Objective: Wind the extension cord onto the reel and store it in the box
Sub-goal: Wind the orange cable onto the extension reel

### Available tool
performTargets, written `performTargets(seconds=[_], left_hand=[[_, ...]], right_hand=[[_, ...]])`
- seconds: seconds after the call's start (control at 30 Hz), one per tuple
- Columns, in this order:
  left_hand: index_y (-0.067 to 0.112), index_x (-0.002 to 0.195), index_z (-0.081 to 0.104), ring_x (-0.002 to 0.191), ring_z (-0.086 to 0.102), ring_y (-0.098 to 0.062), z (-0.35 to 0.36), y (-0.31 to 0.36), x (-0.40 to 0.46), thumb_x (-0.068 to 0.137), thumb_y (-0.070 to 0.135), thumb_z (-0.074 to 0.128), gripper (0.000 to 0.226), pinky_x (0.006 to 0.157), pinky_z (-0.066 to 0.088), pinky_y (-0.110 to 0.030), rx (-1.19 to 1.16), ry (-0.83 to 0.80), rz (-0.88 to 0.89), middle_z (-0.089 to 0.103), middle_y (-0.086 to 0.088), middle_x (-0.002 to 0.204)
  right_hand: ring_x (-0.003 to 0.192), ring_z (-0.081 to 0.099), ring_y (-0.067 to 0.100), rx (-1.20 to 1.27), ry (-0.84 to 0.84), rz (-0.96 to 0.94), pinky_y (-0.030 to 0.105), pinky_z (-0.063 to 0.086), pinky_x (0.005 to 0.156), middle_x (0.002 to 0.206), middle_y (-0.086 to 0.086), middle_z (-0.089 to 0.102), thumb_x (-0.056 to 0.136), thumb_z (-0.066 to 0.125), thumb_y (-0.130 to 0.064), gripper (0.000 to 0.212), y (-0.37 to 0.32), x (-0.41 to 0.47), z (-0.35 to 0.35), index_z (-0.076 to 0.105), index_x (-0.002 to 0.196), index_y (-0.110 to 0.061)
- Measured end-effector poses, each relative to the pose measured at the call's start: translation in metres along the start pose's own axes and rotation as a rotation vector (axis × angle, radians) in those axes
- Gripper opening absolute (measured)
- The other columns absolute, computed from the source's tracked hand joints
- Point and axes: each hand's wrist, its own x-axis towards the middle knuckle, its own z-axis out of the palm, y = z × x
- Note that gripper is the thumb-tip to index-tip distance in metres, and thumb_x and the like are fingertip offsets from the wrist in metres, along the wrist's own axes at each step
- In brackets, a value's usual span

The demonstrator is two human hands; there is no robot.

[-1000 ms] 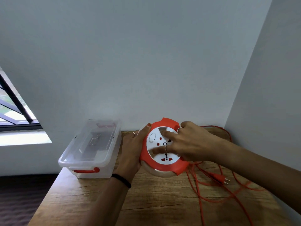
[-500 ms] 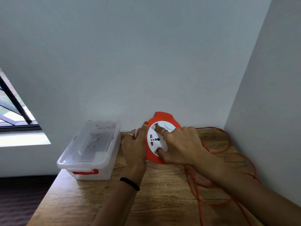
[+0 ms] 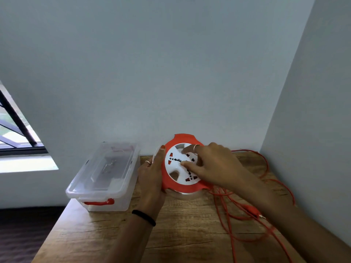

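Observation:
An orange reel [image 3: 175, 143] with a white socket face stands tilted on the wooden table [image 3: 190, 234], its face turned toward me. My left hand [image 3: 152, 175] grips its left rim. My right hand [image 3: 212, 168] lies on the white face with fingers in its recesses. The orange cord [image 3: 228, 215] runs from the reel's lower right in loose loops over the table's right side. Its plug [image 3: 253, 210] lies by my right forearm. A clear plastic box [image 3: 104, 175] with a shut lid and an orange latch sits left of the reel.
White walls close in behind and on the right, forming a corner past the cord. A window [image 3: 13, 133] is at far left. The table's left edge drops to a dark floor [image 3: 24, 234].
The white face has turned under my right hand. The reel has tipped so its face shows more fully. The plug has come into view on the right; the cord loops have shifted.

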Motion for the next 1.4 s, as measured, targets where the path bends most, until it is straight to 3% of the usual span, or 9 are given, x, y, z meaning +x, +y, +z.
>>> performTargets(seconds=[0.1, 0.33, 0.47, 0.67, 0.8, 0.93, 1.07, 1.3, 1.4], left_hand=[[0.019, 0.077, 0.075, 0.079, 0.071, -0.033, -0.004, 0.007, 0.001, 0.088, 0.035, 0.064, 0.023, 0.075, 0.058, -0.048, 0.025, -0.059, 0.007, 0.075, -0.012, 0.086], [0.020, 0.072, 0.075, 0.062, 0.071, -0.021, -0.004, 0.021, -0.002, 0.091, 0.031, 0.059, 0.027, 0.052, 0.058, -0.031, 0.101, -0.174, 0.057, 0.075, -0.008, 0.074], [0.014, 0.078, 0.071, 0.058, 0.071, -0.018, -0.002, 0.023, -0.008, 0.090, 0.030, 0.061, 0.023, 0.047, 0.054, -0.027, 0.112, -0.202, 0.029, 0.074, -0.006, 0.071], [0.013, 0.073, 0.070, 0.055, 0.069, -0.017, -0.001, 0.022, -0.015, 0.089, 0.029, 0.064, 0.023, 0.048, 0.052, -0.026, 0.161, -0.189, 0.066, 0.073, -0.004, 0.066], [0.017, 0.074, 0.071, 0.057, 0.070, -0.018, -0.002, 0.020, -0.020, 0.090, 0.031, 0.062, 0.023, 0.051, 0.055, -0.030, 0.163, -0.164, 0.089, 0.074, -0.004, 0.068], [0.018, 0.075, 0.071, 0.058, 0.071, -0.017, 0.001, 0.015, -0.025, 0.089, 0.031, 0.063, 0.021, 0.050, 0.056, -0.027, 0.127, -0.072, 0.114, 0.074, -0.001, 0.068], [0.020, 0.077, 0.070, 0.059, 0.071, -0.014, 0.005, 0.008, -0.030, 0.088, 0.037, 0.064, 0.021, 0.049, 0.055, -0.024, 0.123, 0.031, 0.126, 0.074, 0.004, 0.067], [0.018, 0.087, 0.069, 0.073, 0.073, -0.022, 0.006, -0.008, -0.032, 0.084, 0.041, 0.066, 0.023, 0.070, 0.060, -0.045, 0.102, 0.131, 0.114, 0.075, -0.002, 0.083], [0.014, 0.085, 0.070, 0.076, 0.073, -0.025, 0.008, -0.011, -0.035, 0.083, 0.038, 0.069, 0.024, 0.069, 0.060, -0.043, 0.059, 0.159, 0.104, 0.075, -0.005, 0.080]], right_hand=[[0.092, 0.062, 0.017, -0.043, 0.013, -0.130, 0.028, 0.042, 0.066, 0.097, -0.011, 0.066, 0.092, 0.051, -0.041, 0.035, 0.013, 0.003, -0.017, 0.052, 0.127, -0.044], [0.103, 0.059, 0.027, -0.372, -0.139, -0.585, 0.035, 0.046, 0.081, 0.138, 0.011, 0.048, 0.078, 0.068, -0.006, 0.075, 0.013, -0.005, -0.026, 0.041, 0.136, -0.047], [0.084, 0.063, 0.025, -0.520, -0.062, -0.637, 0.031, 0.048, 0.071, 0.115, 0.013, 0.062, 0.074, 0.074, -0.016, 0.066, 0.011, -0.008, -0.018, 0.051, 0.129, -0.043], [0.063, 0.057, 0.025, -0.591, -0.072, -0.649, 0.031, 0.029, 0.059, 0.082, 0.006, 0.061, 0.078, 0.061, -0.022, 0.061, 0.006, -0.008, -0.017, 0.045, 0.132, -0.044], [0.045, 0.046, 0.022, -0.526, -0.041, -0.593, 0.025, 0.032, 0.048, 0.068, 0.005, 0.060, 0.070, 0.063, -0.021, 0.067, 0.000, -0.013, -0.016, 0.049, 0.130, -0.045], [0.041, 0.021, 0.018, -0.461, 0.003, -0.423, 0.017, 0.013, 0.044, 0.054, 0.001, 0.056, 0.060, 0.064, -0.030, 0.065, -0.005, -0.015, -0.014, 0.060, 0.123, -0.041], [0.050, 0.056, 0.025, -0.407, 0.056, -0.263, 0.020, 0.018, 0.048, 0.066, 0.003, 0.067, 0.067, 0.061, -0.042, 0.066, -0.012, -0.020, -0.003, 0.051, 0.132, -0.042], [0.039, 0.055, 0.019, -0.216, 0.204, 0.033, 0.016, 0.027, 0.044, 0.046, -0.003, 0.059, 0.046, 0.073, -0.054, 0.061, -0.018, -0.027, 0.016, 0.071, 0.105, -0.036], [0.055, 0.065, 0.024, -0.149, 0.271, 0.144, 0.024, 0.041, 0.048, 0.062, -0.003, 0.068, 0.054, 0.072, -0.056, 0.062, -0.024, -0.032, 0.019, 0.068, 0.112, -0.034]])
